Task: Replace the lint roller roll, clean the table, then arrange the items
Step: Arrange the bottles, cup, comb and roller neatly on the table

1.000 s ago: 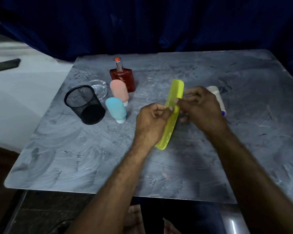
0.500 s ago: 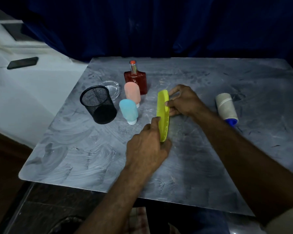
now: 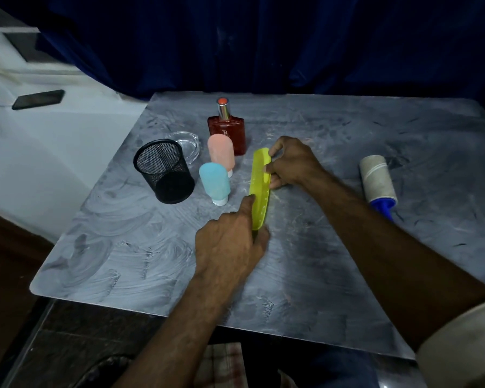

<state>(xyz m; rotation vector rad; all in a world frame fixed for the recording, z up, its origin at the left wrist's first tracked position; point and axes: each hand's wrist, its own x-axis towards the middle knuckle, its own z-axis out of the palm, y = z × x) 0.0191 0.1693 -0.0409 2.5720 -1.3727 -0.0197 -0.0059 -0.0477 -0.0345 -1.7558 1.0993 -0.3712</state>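
Observation:
A yellow-green comb [image 3: 260, 189] lies lengthwise near the middle of the grey table [image 3: 319, 261], standing on its edge. My left hand [image 3: 230, 247] pinches its near end and my right hand [image 3: 291, 163] grips its far end. The lint roller [image 3: 378, 184], with a greyish roll and a blue handle, lies alone on the table to the right, untouched. Left of the comb stand a blue tube [image 3: 215, 182] and a pink tube [image 3: 221, 153], both cap down.
A red perfume bottle [image 3: 227, 130] stands behind the tubes. A black mesh cup [image 3: 164, 170] and a clear glass ashtray [image 3: 186, 141] sit at the left. A dark phone [image 3: 38, 99] lies on the white surface beyond the table's left edge.
Both hands carried the comb leftward, away from the lint roller, and brought it down beside the tubes. The left hand slid to the comb's near end. The view has shifted.

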